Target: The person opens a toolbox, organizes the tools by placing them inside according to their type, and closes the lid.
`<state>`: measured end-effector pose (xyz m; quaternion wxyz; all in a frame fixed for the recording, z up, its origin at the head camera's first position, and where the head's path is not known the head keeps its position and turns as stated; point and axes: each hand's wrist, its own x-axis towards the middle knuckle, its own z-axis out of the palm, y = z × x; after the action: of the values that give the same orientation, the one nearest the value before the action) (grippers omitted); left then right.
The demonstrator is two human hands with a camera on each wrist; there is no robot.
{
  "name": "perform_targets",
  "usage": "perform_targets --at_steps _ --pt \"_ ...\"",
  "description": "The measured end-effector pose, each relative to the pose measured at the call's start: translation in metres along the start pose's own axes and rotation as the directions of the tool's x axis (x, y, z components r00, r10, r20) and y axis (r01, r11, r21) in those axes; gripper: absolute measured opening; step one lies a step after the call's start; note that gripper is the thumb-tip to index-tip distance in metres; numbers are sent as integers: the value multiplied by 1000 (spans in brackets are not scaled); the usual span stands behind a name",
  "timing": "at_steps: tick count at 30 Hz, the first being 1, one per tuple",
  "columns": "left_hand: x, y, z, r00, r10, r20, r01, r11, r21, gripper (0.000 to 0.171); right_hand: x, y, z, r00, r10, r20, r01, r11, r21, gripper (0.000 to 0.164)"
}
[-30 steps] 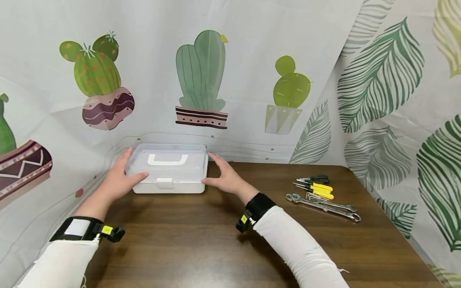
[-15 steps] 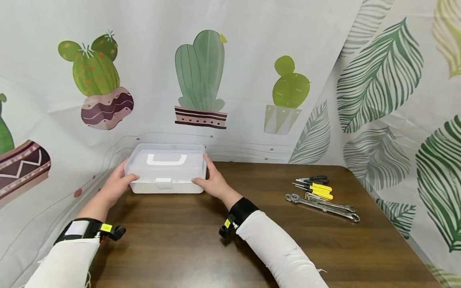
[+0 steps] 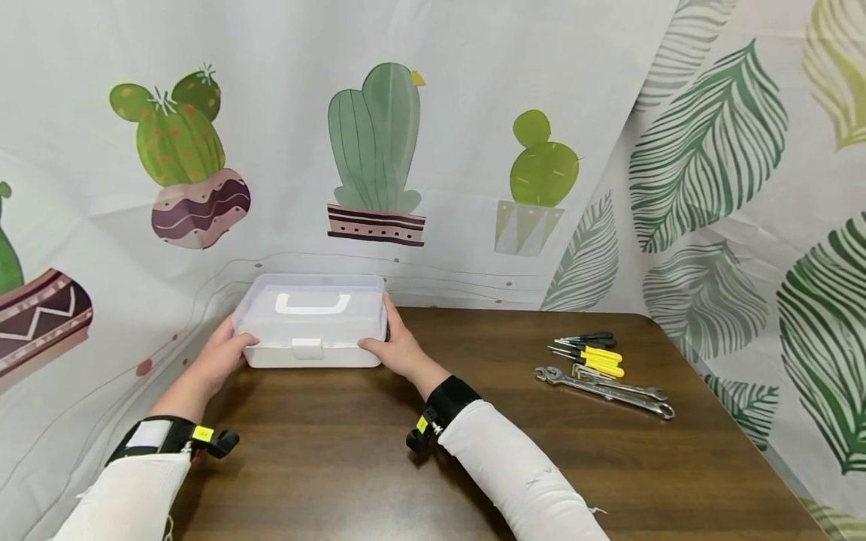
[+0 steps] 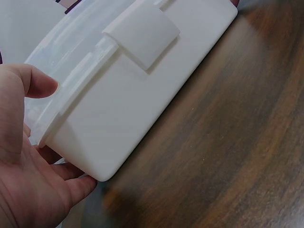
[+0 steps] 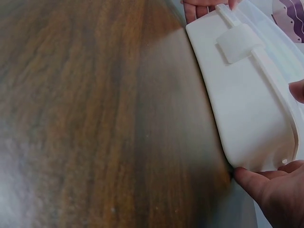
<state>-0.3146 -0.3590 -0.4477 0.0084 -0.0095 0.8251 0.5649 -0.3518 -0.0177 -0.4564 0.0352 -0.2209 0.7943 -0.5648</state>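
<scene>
A white plastic storage box with a clear lid stands at the back of the brown table. A white handle lies on the lid, and a latch sits at its front. My left hand grips the box's left end; in the left wrist view the thumb lies over the lid edge and the fingers are at the end wall. At the right end, my right hand holds the box, thumb toward the front. Its fingertips on the far side are hidden in the head view.
Right of the box lie yellow-handled screwdrivers, dark-handled screwdrivers, small hex keys and metal wrenches. A printed cloth hangs close behind the box and table.
Both hands have come inward from beside the box and taken hold of its ends. The right arm has swung left. The box has hardly shifted, and the tools lie as before.
</scene>
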Motion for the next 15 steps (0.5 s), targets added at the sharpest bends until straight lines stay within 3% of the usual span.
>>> perform_targets --at_steps 9,15 --pt "-1 3 3 1000 -13 -2 13 1000 5 77 -4 2 -3 1000 0 -1 0 998 67 102" --pt "-3 4 10 1000 15 10 -15 999 32 78 -11 5 -10 1000 11 4 -11 998 67 100"
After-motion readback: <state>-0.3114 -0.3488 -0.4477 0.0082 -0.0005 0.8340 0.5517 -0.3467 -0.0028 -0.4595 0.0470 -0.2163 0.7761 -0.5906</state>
